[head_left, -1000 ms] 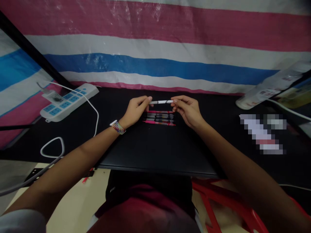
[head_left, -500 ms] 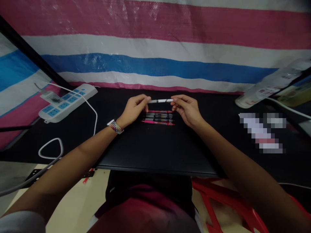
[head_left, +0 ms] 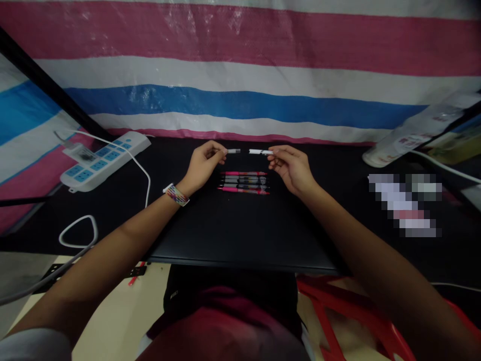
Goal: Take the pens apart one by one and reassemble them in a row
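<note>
Over the back of the black desk, my left hand (head_left: 205, 163) pinches a short grey pen part (head_left: 235, 151) with a darker right end. Facing it, my right hand (head_left: 291, 168) grips a white pen part (head_left: 260, 151) with black marks between thumb and fingers. A short dark gap shows between the two parts, which lie nearly in line. Just below my hands, several pens lie side by side on the desk, among them a pink pen (head_left: 244, 190) at the near side and grey-and-black ones (head_left: 240, 179) in the middle.
A white power strip (head_left: 105, 160) with a plugged-in adapter and a white cable (head_left: 149, 183) lies at the left. On the right stand a clear bottle (head_left: 398, 143) and a blurred-out packet (head_left: 398, 203). Striped sheeting (head_left: 240, 105) hangs behind the desk (head_left: 240, 230). A red stool (head_left: 345, 306) is below.
The pen held between my hands has come apart into a grey part and a white part. My left hand has shifted slightly left and my right hand slightly right.
</note>
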Motion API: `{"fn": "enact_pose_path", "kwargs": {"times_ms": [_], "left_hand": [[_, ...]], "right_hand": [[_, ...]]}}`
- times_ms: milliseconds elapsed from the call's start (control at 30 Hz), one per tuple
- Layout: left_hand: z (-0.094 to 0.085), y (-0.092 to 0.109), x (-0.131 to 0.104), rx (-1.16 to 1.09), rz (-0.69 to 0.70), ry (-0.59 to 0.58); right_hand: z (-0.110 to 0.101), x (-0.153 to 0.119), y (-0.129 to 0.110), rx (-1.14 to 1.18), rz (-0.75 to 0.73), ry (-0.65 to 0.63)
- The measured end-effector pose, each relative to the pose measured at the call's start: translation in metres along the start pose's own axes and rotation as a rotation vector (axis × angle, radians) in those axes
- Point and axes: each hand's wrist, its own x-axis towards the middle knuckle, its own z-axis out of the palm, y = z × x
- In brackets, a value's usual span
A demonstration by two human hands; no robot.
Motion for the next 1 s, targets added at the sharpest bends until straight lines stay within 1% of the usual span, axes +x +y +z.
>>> {"fn": "enact_pose_path", "kwargs": {"times_ms": [133,300,467,667,800,1000], "left_hand": [[0.000,-0.003,0.003,-0.059,-0.032,0.050],[-0.001,-0.006,0.004,-0.087,-0.033,0.073],[-0.003,-0.009,0.004,-0.093,-0.003,0.065],[-0.004,-0.010,0.004,-0.093,0.016,0.038],[-0.004,-0.011,0.004,-0.082,0.013,0.043],[-0.004,-0.011,0.004,-0.089,0.009,0.043]], "right_hand": [[-0.003,0.003,-0.001,0.038,0.018,0.039],[-0.006,0.005,0.000,0.046,0.015,0.041],[-0.009,0.007,0.000,0.028,0.013,0.029],[-0.009,0.008,0.001,0.048,0.018,0.042],[-0.010,0.008,0.002,0.019,0.001,0.011],[-0.010,0.008,0.002,-0.013,-0.001,0.019]]}}
